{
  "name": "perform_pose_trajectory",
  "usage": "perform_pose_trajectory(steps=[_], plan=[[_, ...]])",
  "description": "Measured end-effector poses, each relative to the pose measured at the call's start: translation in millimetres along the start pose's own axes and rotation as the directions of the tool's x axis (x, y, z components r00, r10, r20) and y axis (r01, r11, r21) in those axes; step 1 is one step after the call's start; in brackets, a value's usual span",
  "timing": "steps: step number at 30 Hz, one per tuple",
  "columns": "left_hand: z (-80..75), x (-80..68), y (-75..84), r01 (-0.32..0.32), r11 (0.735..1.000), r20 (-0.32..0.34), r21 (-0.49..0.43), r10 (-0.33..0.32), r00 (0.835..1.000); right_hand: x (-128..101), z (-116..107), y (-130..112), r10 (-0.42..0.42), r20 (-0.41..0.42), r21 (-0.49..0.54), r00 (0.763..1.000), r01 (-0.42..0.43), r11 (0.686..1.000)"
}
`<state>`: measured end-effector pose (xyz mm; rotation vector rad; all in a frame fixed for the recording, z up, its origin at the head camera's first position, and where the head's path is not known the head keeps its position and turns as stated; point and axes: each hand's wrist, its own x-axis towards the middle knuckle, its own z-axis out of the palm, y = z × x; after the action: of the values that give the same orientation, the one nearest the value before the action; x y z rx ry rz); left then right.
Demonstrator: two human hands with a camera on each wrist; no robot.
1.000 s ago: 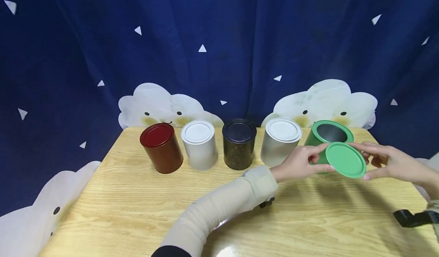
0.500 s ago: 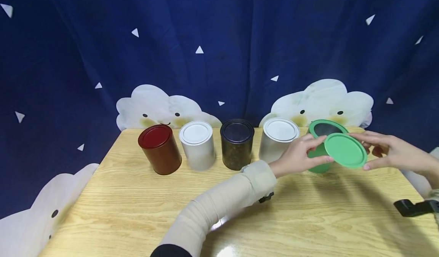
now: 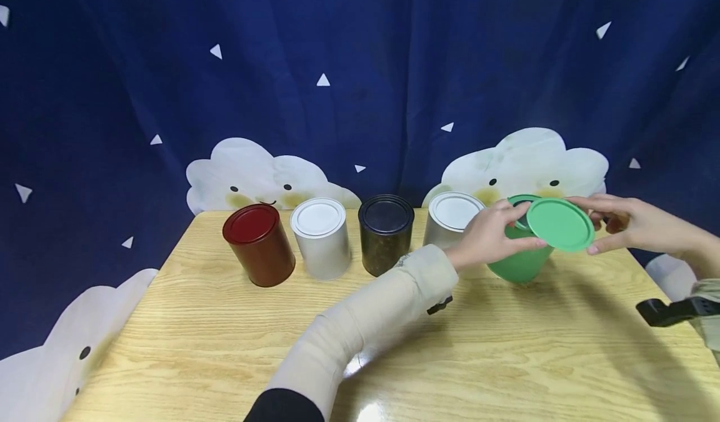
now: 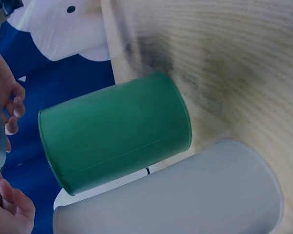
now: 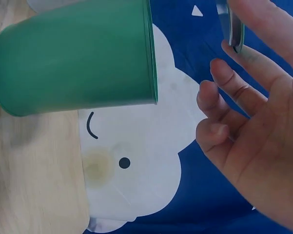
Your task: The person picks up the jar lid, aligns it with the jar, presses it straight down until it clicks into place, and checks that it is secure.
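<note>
Between both hands a round green lid (image 3: pixel 560 224) is held tilted by its edges. My left hand (image 3: pixel 497 234) pinches its left edge between thumb and fingers. On the opposite edge, my right hand (image 3: pixel 630 223) pinches with thumb and index finger, the other fingers curled beneath. Behind and below the lid stands a green can (image 3: pixel 520 264), its top uncovered and partly hidden by the lid and left hand. In the right wrist view the lid (image 5: pixel 230 27) shows edge-on, apart from the can (image 5: pixel 78 58).
Left of the green can stand, in a row, a lidded grey-white can (image 3: pixel 441 229), a black can (image 3: pixel 385 234), another white-lidded can (image 3: pixel 322 239) and a dark red can (image 3: pixel 260 246). They rest near the back of the wooden table (image 3: pixel 214 347). A blue curtain (image 3: pixel 360 97) hangs behind.
Both hands have raised the green lid and brought it up toward the green can's top, so it now covers more of the opening from this view. The other cans stay put.
</note>
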<state>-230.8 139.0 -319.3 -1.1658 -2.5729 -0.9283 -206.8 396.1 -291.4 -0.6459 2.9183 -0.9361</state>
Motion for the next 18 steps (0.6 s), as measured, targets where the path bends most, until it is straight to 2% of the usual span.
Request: perform_pose_trajectory(steps=[3,10,13,18], plan=[[-2.6,5.4,0.5,0.031,0.999,0.011,0.043,-0.031,0.999,6.5,-4.6,1.2,0.0,0.015,-0.009,1.0,0.0,1.0],[-6.3,16.0,-2.1,0.042,0.984,0.028,0.172,-0.048,0.998,14.8,-11.0,5.0,0.028,0.028,-0.031,0.999,-0.028,0.999],[-7.6,18.5,-3.2,0.062,0.978,0.057,0.2,-0.075,0.996,17.3,-12.8,6.1,0.041,0.033,-0.035,0.999,-0.04,0.999],[-8.4,24.3,-7.2,0.06,0.976,0.077,0.208,-0.077,0.994,23.1,-15.2,11.5,0.064,0.059,-0.052,0.996,-0.061,0.997]])
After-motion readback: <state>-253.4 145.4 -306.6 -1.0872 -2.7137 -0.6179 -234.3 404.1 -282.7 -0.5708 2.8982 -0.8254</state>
